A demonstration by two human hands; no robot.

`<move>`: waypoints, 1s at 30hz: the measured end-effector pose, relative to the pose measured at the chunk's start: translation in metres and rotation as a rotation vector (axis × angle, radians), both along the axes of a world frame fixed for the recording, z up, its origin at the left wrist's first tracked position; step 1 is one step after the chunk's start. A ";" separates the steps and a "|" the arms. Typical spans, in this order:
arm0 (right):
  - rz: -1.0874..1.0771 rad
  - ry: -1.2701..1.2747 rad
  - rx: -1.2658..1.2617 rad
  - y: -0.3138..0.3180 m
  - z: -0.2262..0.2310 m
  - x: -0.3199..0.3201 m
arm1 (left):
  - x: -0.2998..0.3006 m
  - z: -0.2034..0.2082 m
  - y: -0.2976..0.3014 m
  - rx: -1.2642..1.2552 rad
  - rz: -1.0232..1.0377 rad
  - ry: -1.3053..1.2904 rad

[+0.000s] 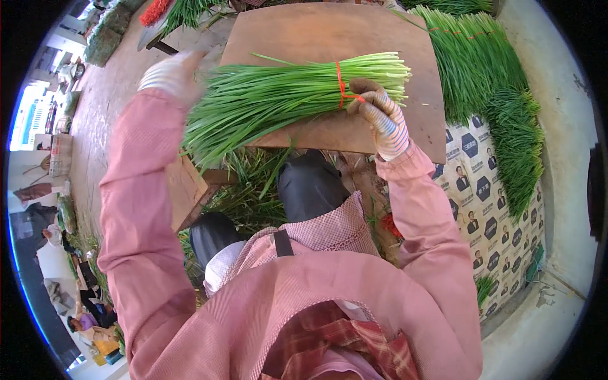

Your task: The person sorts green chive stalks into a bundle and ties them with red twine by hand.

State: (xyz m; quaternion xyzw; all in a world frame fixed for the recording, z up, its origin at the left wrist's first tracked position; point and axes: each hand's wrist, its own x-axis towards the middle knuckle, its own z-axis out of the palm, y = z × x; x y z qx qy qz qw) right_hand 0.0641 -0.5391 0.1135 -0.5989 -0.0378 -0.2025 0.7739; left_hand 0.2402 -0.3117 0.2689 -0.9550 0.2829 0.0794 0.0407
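A bundle of long green chives (278, 92) lies across a brown wooden board in front of me, its pale cut ends to the right and its leaf tips to the left. A red tie (342, 85) circles it near the cut ends. My right hand (383, 120), in a striped glove with dark stained fingertips, pinches the tie at the bundle's near side. Smeared by motion, my left hand (172, 73), gloved in white, is up beside the leaf tips at the far left; its fingers cannot be made out.
More chives (472, 57) are heaped right of the board (405, 136), on a printed sheet (475, 183). Loose green leaves (253, 190) lie under the board, around my knees. Red ties (155, 11) sit at the far left. Another person (92, 320) is at the lower left.
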 end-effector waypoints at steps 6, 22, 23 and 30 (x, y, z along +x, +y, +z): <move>0.157 -0.086 0.877 0.014 -0.005 0.031 | -0.044 -0.082 -0.123 -0.104 -0.550 -0.087; -0.025 0.390 0.398 0.039 0.047 0.020 | -0.031 -0.138 -0.150 -0.215 -0.308 0.055; 0.000 0.362 0.414 0.041 0.041 0.015 | -0.028 -0.142 -0.151 -0.208 -0.320 0.057; -0.176 0.146 -0.442 0.073 -0.043 -0.037 | -0.041 -0.124 -0.147 -0.162 -0.298 0.022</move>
